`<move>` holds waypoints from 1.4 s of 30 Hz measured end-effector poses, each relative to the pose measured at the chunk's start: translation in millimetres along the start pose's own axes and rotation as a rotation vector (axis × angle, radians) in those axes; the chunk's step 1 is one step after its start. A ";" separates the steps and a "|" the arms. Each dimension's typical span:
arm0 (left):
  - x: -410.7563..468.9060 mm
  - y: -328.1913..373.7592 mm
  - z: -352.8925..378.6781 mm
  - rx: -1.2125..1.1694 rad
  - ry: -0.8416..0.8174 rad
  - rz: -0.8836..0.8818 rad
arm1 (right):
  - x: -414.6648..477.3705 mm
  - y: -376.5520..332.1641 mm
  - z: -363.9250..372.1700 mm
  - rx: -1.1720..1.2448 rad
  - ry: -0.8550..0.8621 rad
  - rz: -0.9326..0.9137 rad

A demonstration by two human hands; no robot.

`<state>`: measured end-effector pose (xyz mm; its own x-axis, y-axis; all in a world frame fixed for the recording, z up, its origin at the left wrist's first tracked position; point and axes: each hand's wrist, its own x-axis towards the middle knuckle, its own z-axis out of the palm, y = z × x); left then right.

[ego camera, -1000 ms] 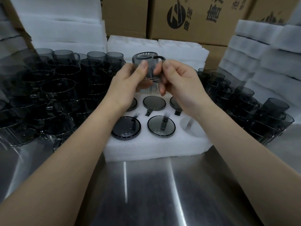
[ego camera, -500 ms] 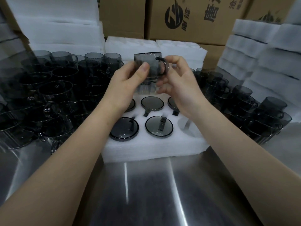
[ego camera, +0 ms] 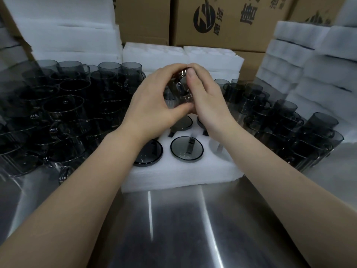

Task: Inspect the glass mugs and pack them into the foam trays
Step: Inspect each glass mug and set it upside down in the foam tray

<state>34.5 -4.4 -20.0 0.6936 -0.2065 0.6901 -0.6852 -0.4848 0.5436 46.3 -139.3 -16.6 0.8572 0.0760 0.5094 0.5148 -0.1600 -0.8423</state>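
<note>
**Above the foam tray, one mug between two hands**

At far left, a dense crowd of smoky grey glass mugs (ego camera: 63, 117) stands on the brushed steel table (ego camera: 173, 229), with a stack of white foam sheets (ego camera: 67, 31) rising behind it. Right of that crowd, the left hand (ego camera: 152, 105) curls round a single smoky grey glass mug (ego camera: 178, 89), thumb beneath and fingers over the top. This mug is held in the air above the far part of the tray, tilted, its outline blurred. The right hand (ego camera: 208, 99) grips the same mug from the other side, thumb pressed near its upper edge.

Below the hands lies the white foam tray with round pockets (ego camera: 183, 175), at the middle of the table. Grey mugs sit base-up in its pockets; one (ego camera: 186, 148) shows fully in the near row, and just right of it is an open pocket (ego camera: 218, 147).

Further right, another group of grey glass mugs (ego camera: 286, 120) stands beside the tray. Beyond them rise piles of white foam trays (ego camera: 309, 70), and brown printed cardboard boxes (ego camera: 231, 22) line the far side.
</note>
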 end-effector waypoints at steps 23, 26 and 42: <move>-0.2 -1.9 -0.8 -0.015 -0.009 -0.038 | 5.0 -2.8 -7.4 0.603 -0.118 0.426; -0.8 1.3 -3.7 0.009 -0.006 0.004 | 6.0 -2.5 -8.3 0.608 -0.078 0.445; -2.8 1.4 -1.0 -0.169 -0.082 0.022 | 12.8 8.6 -23.7 0.881 -0.448 0.590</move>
<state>31.3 -3.7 -20.7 0.6888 -0.2876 0.6655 -0.7235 -0.3309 0.6058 61.2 -163.1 -13.1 0.8071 0.5893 0.0352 -0.2866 0.4432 -0.8494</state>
